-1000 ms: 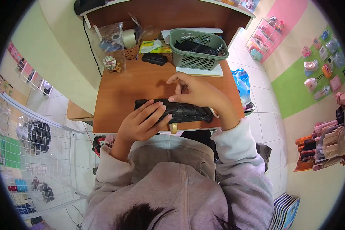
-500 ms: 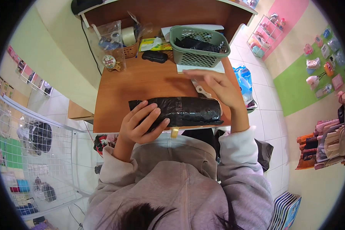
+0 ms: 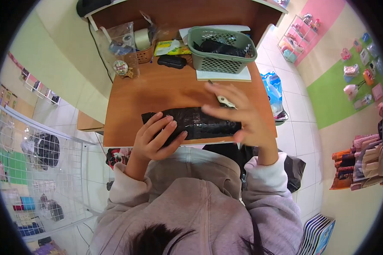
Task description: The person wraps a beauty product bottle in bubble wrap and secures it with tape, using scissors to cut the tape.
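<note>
A long package in shiny black plastic (image 3: 193,123) lies across the front edge of the wooden desk (image 3: 157,91). Around its left end my left hand (image 3: 159,136) is wrapped, fingers on top and thumb along the near side. My right hand (image 3: 240,114) is over the package's right end, fingers spread and slightly blurred; whether it touches the plastic I cannot tell. Partly hidden behind the right hand, a tool with a white handle (image 3: 225,101) lies on the desk beyond the package.
A green basket (image 3: 221,64) holding black plastic stands on white paper at the back. Left of it are a black case (image 3: 172,62), a yellow packet (image 3: 172,48) and a wicker basket (image 3: 145,55) with tape. A clear bag (image 3: 123,53) sits at the back left.
My right hand has come down and toward the package from above its right end, its fingers now spread. My left hand keeps its hold, and the package has hardly moved.
</note>
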`<state>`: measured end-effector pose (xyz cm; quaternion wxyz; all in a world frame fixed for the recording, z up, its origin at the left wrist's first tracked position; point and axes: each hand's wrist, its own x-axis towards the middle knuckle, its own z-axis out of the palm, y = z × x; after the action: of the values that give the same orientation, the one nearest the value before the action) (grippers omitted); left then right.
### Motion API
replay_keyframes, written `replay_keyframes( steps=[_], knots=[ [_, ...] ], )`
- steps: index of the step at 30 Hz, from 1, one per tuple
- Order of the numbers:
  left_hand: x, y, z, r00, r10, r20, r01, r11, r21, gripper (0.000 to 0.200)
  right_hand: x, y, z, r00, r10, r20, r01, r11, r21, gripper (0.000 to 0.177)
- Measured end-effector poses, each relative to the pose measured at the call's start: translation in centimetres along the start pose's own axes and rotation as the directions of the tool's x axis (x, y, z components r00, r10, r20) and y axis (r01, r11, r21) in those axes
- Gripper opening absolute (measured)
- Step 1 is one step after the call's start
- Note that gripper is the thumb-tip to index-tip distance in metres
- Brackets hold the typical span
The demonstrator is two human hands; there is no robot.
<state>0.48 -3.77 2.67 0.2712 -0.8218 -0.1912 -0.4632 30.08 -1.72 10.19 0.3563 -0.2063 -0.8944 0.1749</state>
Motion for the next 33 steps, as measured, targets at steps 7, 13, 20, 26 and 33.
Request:
replay_keyframes(
  steps=[7,13,20,26,33],
  knots=[
    [1.3,1.0,-0.1,0.996,0.086,-0.016,-0.087,0.993,-0.081,0.031,-0.2,-1.6,-0.6,0.961,0.276,-0.026,-0.275,0.934,-0.23,0.102],
    [1.1,0.8,0.0,0.998,0.058,-0.027,-0.06,0.992,-0.109,0.038,-1.4,-2.1,-0.8,0.951,0.31,-0.017,-0.297,0.892,-0.34,0.089],
    [-0.2,-0.4,1.8,0.787,-0.488,0.378,0.568,0.812,-0.133,0.048,-8.2,-0.3,9.3,0.527,0.528,-0.666,-0.306,0.849,0.431,0.036],
    [-0.8,0.0,2.6,0.64,-0.622,0.45,0.732,0.672,-0.113,0.041,-5.1,-1.3,13.1,0.72,0.443,-0.534,-0.527,0.85,-0.006,0.041],
    [-0.6,-2.5,-0.5,0.498,-0.664,0.557,0.82,0.569,-0.054,0.034,-3.1,-0.7,14.5,0.723,0.484,-0.493,-0.572,0.82,-0.035,0.037]
  ],
)
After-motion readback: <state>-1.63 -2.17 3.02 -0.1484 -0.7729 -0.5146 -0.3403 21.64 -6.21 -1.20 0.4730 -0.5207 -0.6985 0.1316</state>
